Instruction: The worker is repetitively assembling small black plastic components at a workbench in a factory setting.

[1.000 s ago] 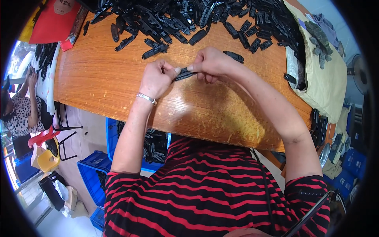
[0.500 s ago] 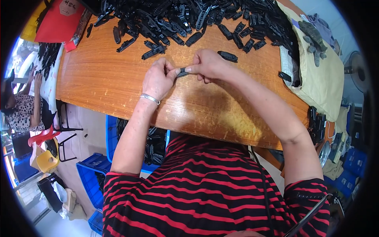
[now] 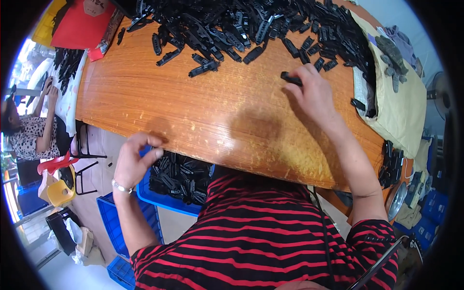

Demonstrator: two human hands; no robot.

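My right hand (image 3: pixel 313 94) is over the right half of the wooden table (image 3: pixel 203 104), its thumb and fingers closed on the end of a small, long black plastic part (image 3: pixel 291 79). My left hand (image 3: pixel 134 159) hangs at the table's front edge, above a blue bin (image 3: pixel 176 202) full of similar black parts (image 3: pixel 181 179). Its thumb and forefinger are apart, and nothing shows between them. Across the far side of the table spreads a big heap of black plastic parts (image 3: pixel 212 24), with a few loose ones at its near fringe.
A pale sack (image 3: pixel 403 106) with black parts lies at the right edge. Red packaging (image 3: pixel 83 26) is at the far left. Other blue bins (image 3: pixel 112 217) stand on the floor to the left. A co-worker (image 3: pixel 34 130) sits at another table beyond.
Both hands were together over the table on one black part. My left hand has come back to the bin, empty; my right has moved right and grasped the loose part lying there.
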